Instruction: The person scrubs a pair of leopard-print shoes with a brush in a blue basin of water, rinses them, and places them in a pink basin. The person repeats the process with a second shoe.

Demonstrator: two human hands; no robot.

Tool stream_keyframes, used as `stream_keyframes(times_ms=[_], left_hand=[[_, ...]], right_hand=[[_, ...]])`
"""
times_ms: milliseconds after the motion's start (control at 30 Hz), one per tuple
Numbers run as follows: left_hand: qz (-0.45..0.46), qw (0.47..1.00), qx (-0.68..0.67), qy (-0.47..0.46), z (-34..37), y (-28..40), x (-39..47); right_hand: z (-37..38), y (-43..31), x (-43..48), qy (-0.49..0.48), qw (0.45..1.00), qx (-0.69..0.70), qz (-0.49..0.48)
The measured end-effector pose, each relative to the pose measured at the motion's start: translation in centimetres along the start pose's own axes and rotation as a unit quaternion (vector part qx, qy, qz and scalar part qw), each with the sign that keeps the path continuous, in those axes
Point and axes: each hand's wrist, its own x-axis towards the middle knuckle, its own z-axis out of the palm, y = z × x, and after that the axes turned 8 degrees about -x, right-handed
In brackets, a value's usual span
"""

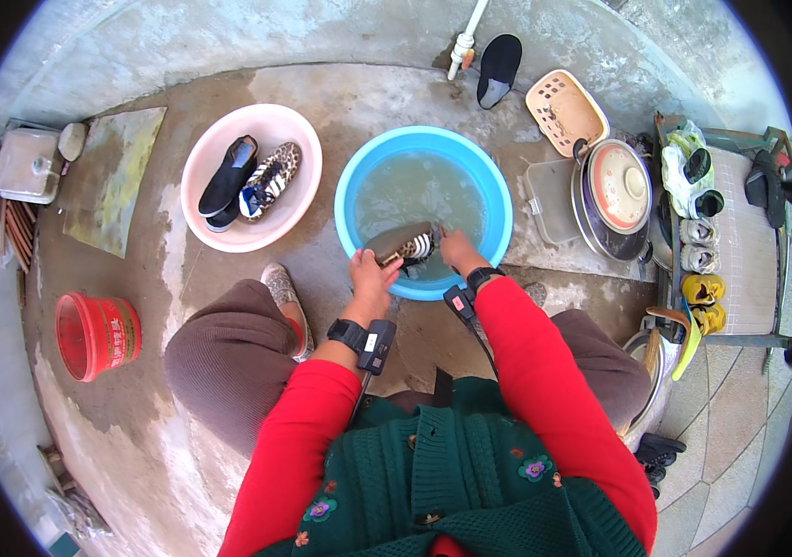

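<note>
A leopard-print sneaker with white stripes (406, 245) is held on its side over the murky water in a blue plastic basin (505, 216), its sole facing up and away from me. My left hand (370, 275) grips one end of it. At its other end, my right hand (458, 250) has its fingers curled around something small and greyish, perhaps a brush, touching the shoe; I cannot tell exactly what. Left of the blue basin, a pink basin (309, 202) holds a matching leopard-print sneaker (272, 179) and black cloth shoes (230, 177).
A red bucket (98, 335) stands at the left. A black shoe (499, 69) leans at the wall beside a white pipe (464, 45). To the right are a peach basket (568, 111), a lidded pot (620, 186) and a rack (751, 278) bearing several shoes.
</note>
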Motion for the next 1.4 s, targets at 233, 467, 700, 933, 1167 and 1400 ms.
stream_keyframes(times_ms=[233, 467, 700, 933, 1167, 1400], left_hand=[[0.014, 0.997, -0.053, -0.052, 0.6, 0.1, -0.3], [0.023, 0.995, -0.078, -0.054, 1.1, -0.2, -0.1], [0.226, 0.929, 0.281, -0.079, 2.3, 1.3, -0.8], [0.276, 0.869, 0.398, -0.102, 1.9, 0.5, -1.2], [0.371, 0.838, 0.382, -0.119, 1.6, -0.8, -0.4], [0.321, 0.876, 0.355, -0.058, 2.5, -0.2, -0.9]], right_hand=[[-2.7, 0.9, -6.1, 0.006, 0.993, 0.03, -0.114], [-4.8, -3.0, -19.0, 0.026, 0.979, 0.006, -0.202], [-8.5, -3.7, -21.2, 0.072, 0.969, -0.053, -0.229], [-6.8, -2.6, -17.9, -0.013, 0.974, 0.072, -0.214], [-8.0, -2.9, -18.1, -0.178, 0.954, 0.235, -0.052], [-9.4, -4.2, -18.9, 0.01, 0.978, 0.048, -0.204]])
